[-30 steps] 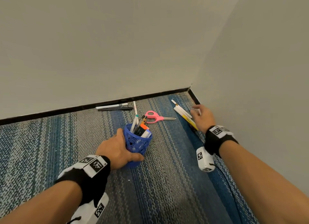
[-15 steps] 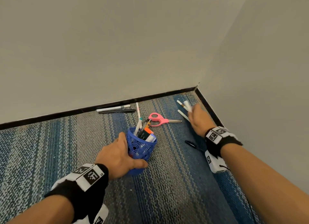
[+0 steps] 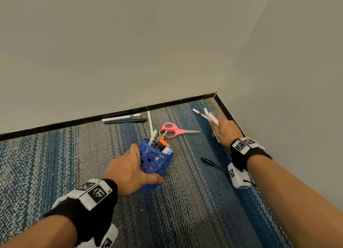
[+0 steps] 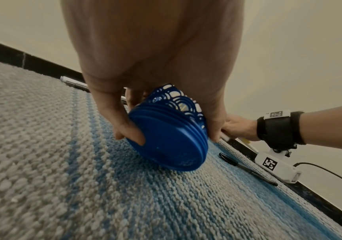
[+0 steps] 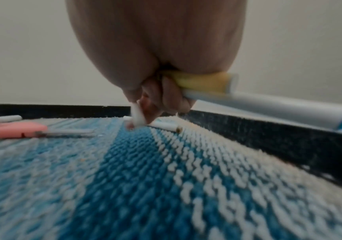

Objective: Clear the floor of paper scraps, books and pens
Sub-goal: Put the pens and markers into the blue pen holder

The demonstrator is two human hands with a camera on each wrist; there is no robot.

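My left hand (image 3: 130, 170) grips a blue lattice pen cup (image 3: 155, 161) tilted on the striped carpet, its base lifted toward the wrist camera (image 4: 167, 142); several pens stand in it. Near the room's corner my right hand (image 3: 225, 130) holds a bundle of white pens (image 3: 210, 117), one with a yellow end and one with a blue end (image 5: 268, 107). One more white pen (image 3: 199, 113) with a brown band lies on the carpet by those fingers. A black pen (image 3: 211, 163) lies beside my right wrist. Along the skirting lie a white pen (image 3: 120, 117) and a black pen (image 3: 126, 121).
Pink-handled scissors (image 3: 175, 131) lie on the carpet between the cup and my right hand. Two plain walls meet at the corner (image 3: 216, 94), with black skirting along both. The carpet in front of the cup shows only small specks.
My right hand lifted pens off the carpet by the right wall and shifted toward the corner. A black pen came into sight where that hand had been. The cup stayed in my left hand.
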